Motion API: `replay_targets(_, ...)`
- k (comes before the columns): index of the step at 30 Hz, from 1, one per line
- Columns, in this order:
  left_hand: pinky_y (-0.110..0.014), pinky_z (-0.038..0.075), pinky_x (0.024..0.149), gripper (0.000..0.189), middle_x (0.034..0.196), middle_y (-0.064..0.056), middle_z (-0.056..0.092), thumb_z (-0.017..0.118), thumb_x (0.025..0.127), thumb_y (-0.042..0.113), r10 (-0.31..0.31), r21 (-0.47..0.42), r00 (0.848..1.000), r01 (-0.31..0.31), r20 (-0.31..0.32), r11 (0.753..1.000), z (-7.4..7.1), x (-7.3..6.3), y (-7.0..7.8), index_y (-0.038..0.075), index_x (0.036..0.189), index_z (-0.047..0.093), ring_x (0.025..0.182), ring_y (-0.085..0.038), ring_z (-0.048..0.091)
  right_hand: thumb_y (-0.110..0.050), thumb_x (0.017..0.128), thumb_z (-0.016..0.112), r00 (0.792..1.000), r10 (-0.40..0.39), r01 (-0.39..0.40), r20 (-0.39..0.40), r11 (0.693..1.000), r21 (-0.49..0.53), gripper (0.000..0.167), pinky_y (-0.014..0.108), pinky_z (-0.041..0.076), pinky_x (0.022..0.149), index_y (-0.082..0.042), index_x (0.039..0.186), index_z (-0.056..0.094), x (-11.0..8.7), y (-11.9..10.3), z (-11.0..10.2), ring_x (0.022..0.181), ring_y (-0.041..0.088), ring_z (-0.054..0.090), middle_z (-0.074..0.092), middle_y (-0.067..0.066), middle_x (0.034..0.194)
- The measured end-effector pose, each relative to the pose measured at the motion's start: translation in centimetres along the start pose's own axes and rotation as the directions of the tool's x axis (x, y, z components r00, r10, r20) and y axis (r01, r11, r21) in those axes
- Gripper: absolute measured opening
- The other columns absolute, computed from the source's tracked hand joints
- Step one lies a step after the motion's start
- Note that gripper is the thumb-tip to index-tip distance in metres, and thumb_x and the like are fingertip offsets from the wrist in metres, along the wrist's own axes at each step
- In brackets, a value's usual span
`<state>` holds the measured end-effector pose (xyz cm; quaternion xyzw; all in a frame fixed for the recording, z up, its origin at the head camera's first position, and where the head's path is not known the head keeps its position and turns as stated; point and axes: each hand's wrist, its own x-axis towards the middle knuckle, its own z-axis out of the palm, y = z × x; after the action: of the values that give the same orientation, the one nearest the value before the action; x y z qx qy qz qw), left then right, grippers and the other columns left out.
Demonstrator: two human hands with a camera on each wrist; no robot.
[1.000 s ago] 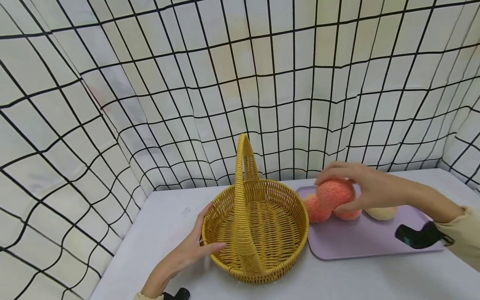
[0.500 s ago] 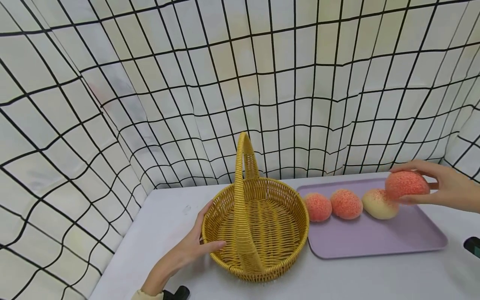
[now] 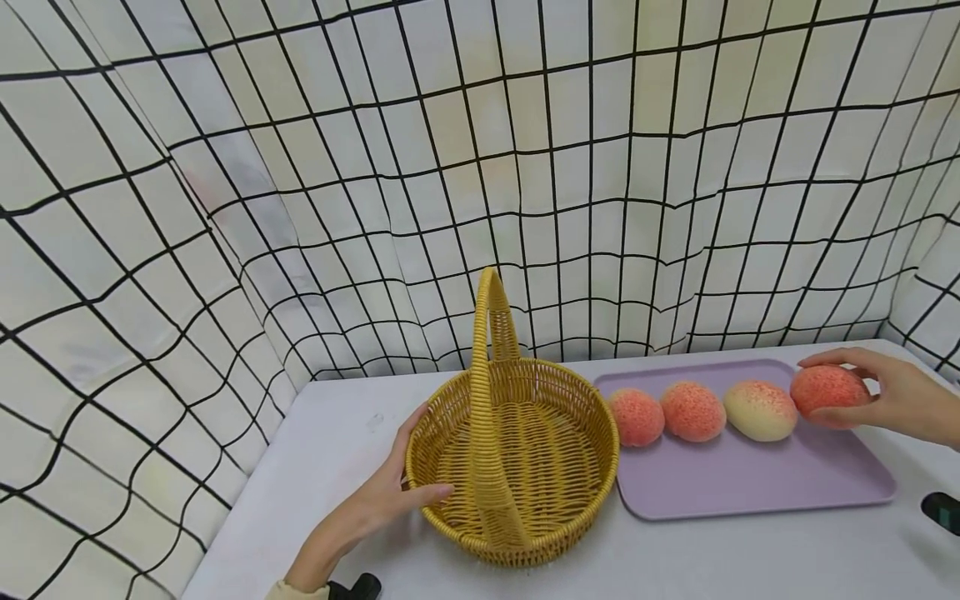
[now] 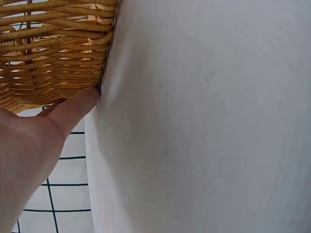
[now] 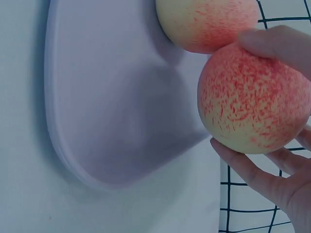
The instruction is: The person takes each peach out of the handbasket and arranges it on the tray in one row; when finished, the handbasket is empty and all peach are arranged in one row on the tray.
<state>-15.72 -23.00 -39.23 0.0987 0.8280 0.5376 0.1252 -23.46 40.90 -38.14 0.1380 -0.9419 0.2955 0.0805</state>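
My right hand (image 3: pixel 903 402) grips a red-speckled peach (image 3: pixel 828 392) between thumb and fingers at the right end of the lilac tray (image 3: pixel 750 483). In the right wrist view the held peach (image 5: pixel 250 104) sits right beside a paler peach (image 5: pixel 209 24), overlapping it. Three other peaches lie in a row along the tray: a pale one with a red blush (image 3: pixel 761 411), then two pinker ones (image 3: pixel 693 412). At the left, my left hand (image 3: pixel 390 487) holds the side of a round yellow wicker basket (image 3: pixel 517 550), thumb over the rim and fingers outside. The basket's inside holds nothing.
The basket's tall arched handle (image 3: pixel 483 417) rises over its middle. The tray's left edge stands close against the basket. A white tabletop (image 3: pixel 322 433) lies beneath, and white walls with black grid netting (image 3: pixel 555 208) enclose the back and sides.
My right hand has carried the peach from above the left part of the tray to its right end and lowered it beside the pale peach. My left hand stays on the basket.
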Motion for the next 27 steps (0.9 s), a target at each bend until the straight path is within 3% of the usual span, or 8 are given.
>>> replay_targets(5, -0.065, 0.020, 0.122, 0.112, 0.174, -0.019, 0.000, 0.079, 0.092, 0.030, -0.002, 0.000, 1.000, 0.002, 0.002, 1.000, 0.1, 0.1, 0.0, 0.032, 0.168, -0.003, 0.156, -0.048, 0.017, -0.024, 0.070, 0.098, 1.000, 0.021, -0.021, 0.005, 0.999, -0.037, 0.070, 0.025, 0.049, 0.062, -0.007, 0.128, 0.063, 0.3, 0.3, 0.8, 0.086, -0.006, 0.049, 0.064, 0.001, 0.114)
replay_targets(11, -0.065, 0.019, 0.122, 0.112, 0.174, -0.019, 0.000, 0.078, 0.092, 0.030, 0.005, 0.005, 1.000, -0.005, 0.005, 1.000, 0.1, 0.2, -0.1, 0.030, 0.168, -0.004, 0.156, -0.048, 0.016, -0.023, 0.074, 0.096, 0.998, 0.033, -0.030, 0.055, 0.997, -0.069, 0.074, 0.027, 0.048, 0.064, 0.002, 0.132, 0.057, 0.5, 0.4, 1.2, 0.092, 0.013, 0.053, 0.058, 0.029, 0.126)
replay_targets(17, -0.065, 0.022, 0.122, 0.113, 0.173, -0.022, 0.002, 0.079, 0.092, 0.031, 0.000, 0.016, 1.000, 0.000, -0.001, 1.000, 0.0, 0.3, -0.1, 0.030, 0.168, -0.004, 0.155, -0.048, 0.019, -0.016, 0.070, 0.098, 0.998, -0.023, 0.028, 0.055, 0.996, -0.083, 0.075, 0.024, 0.047, 0.063, 0.001, 0.131, 0.056, 0.5, 0.4, 1.2, 0.093, 0.010, 0.051, 0.054, 0.032, 0.130)
replay_targets(20, -0.064, 0.021, 0.122, 0.113, 0.174, -0.021, 0.001, 0.079, 0.092, 0.031, -0.001, 0.011, 1.000, 0.001, 0.001, 1.000, 0.0, 0.3, -0.1, 0.031, 0.168, -0.004, 0.156, -0.047, 0.019, -0.016, 0.071, 0.097, 0.997, -0.021, 0.026, 0.070, 0.997, -0.073, 0.076, 0.028, 0.049, 0.065, 0.003, 0.131, 0.055, 0.4, 0.2, 1.1, 0.097, 0.026, 0.059, 0.054, 0.035, 0.131)
replay_targets(23, -0.065, 0.020, 0.122, 0.112, 0.174, -0.019, 0.000, 0.079, 0.092, 0.030, -0.002, 0.005, 1.000, 0.002, 0.001, 1.000, 0.0, 0.2, 0.0, 0.032, 0.168, -0.004, 0.156, -0.047, 0.017, -0.019, 0.075, 0.095, 0.994, 0.016, -0.009, 0.109, 0.998, -0.059, 0.077, 0.036, 0.050, 0.068, 0.005, 0.134, 0.052, 0.3, 0.2, 0.9, 0.103, 0.047, 0.058, 0.051, 0.037, 0.134)
replay_targets(27, -0.066, 0.016, 0.122, 0.112, 0.174, -0.018, 0.000, 0.078, 0.092, 0.029, -0.004, -0.002, 1.000, 0.004, 0.002, 1.000, 0.1, 0.1, 0.0, 0.032, 0.168, -0.004, 0.157, -0.046, 0.013, -0.025, 0.079, 0.092, 0.990, 0.062, -0.054, 0.130, 0.996, -0.067, 0.076, 0.039, 0.049, 0.068, 0.007, 0.136, 0.052, 0.3, 0.1, 0.7, 0.104, 0.049, 0.057, 0.052, 0.038, 0.133)
